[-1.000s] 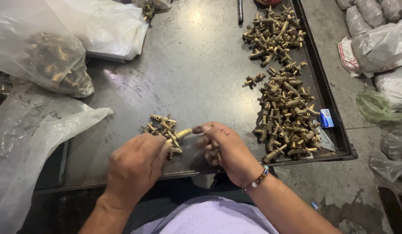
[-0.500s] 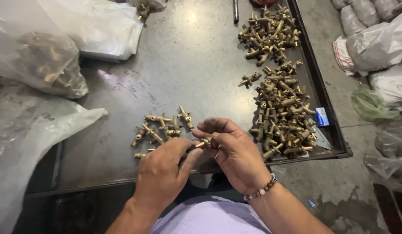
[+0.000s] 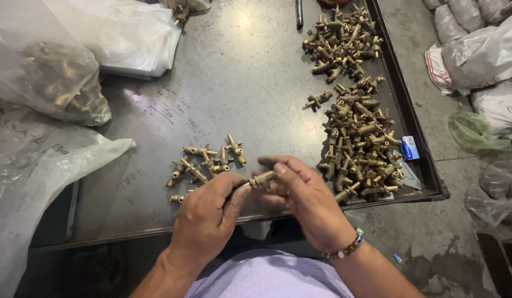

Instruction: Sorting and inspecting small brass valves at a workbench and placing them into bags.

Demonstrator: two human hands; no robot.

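Pinched between both hands, a small brass fitting (image 3: 262,179) is held just above the near edge of the metal table (image 3: 250,83). The left hand (image 3: 206,218) is closed on it with thumb and fingertips, palm down; the right hand (image 3: 300,196) is curled around its other end, a beaded bracelet (image 3: 347,249) at the wrist. Just beyond the left hand, a small cluster of fittings (image 3: 206,163) is spread on the table. A large pile (image 3: 355,132) lies along the right side, with a small blue box (image 3: 410,148) beside it. Plastic bags (image 3: 52,83) are heaped at the left; one is filled with brass parts.
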